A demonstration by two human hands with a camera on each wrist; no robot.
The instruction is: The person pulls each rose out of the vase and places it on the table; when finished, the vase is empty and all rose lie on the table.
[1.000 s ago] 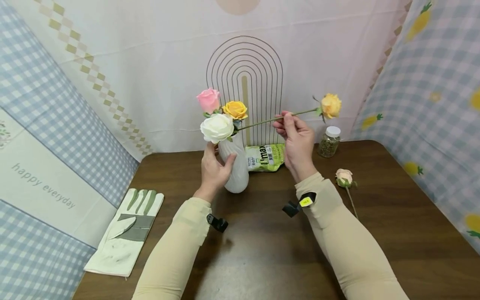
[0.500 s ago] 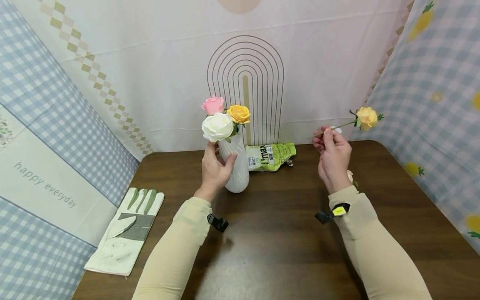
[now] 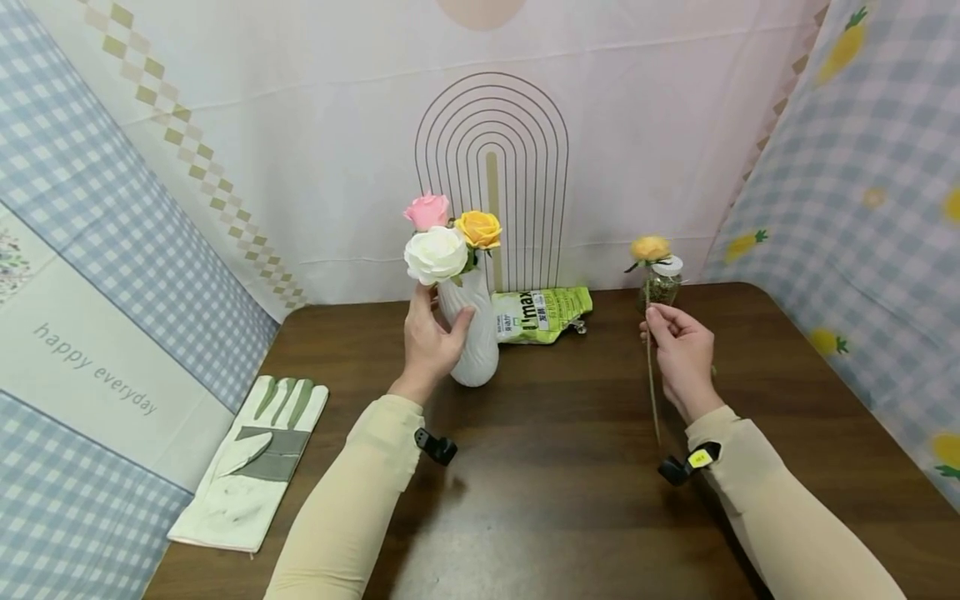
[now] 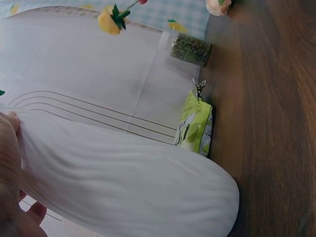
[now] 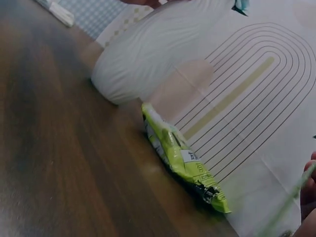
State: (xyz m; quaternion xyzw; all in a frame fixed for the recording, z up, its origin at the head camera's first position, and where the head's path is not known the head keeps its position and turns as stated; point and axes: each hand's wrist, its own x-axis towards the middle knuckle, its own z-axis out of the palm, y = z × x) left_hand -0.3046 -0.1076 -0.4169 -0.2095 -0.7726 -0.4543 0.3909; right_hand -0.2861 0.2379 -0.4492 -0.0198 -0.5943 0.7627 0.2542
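My left hand (image 3: 431, 342) grips a white ribbed vase (image 3: 476, 337) near its neck. The vase stands on the table and bears a pink rose (image 3: 427, 212), a white rose (image 3: 437, 255) and a golden-yellow rose (image 3: 478, 228). Over at the right, a pale yellow rose (image 3: 650, 248) is pinched by its stem between the thumb and fingers of my right hand (image 3: 684, 354). Its bloom points up and the long stem hangs nearly straight down. The left wrist view also catches this bloom at the top.
A green snack pouch (image 3: 543, 315) lies right of the vase. Behind the pale yellow rose stands a white-lidded jar (image 3: 663, 287) of dried green bits. A pale pink rose (image 4: 217, 6) lies on the table, mostly hidden by my right hand in the head view. Left lies a work glove (image 3: 255, 475).
My right hand has carried the pale yellow rose rightward from the vase and then lower. The stem has turned from slanting to nearly upright. My left hand keeps its hold on the vase.
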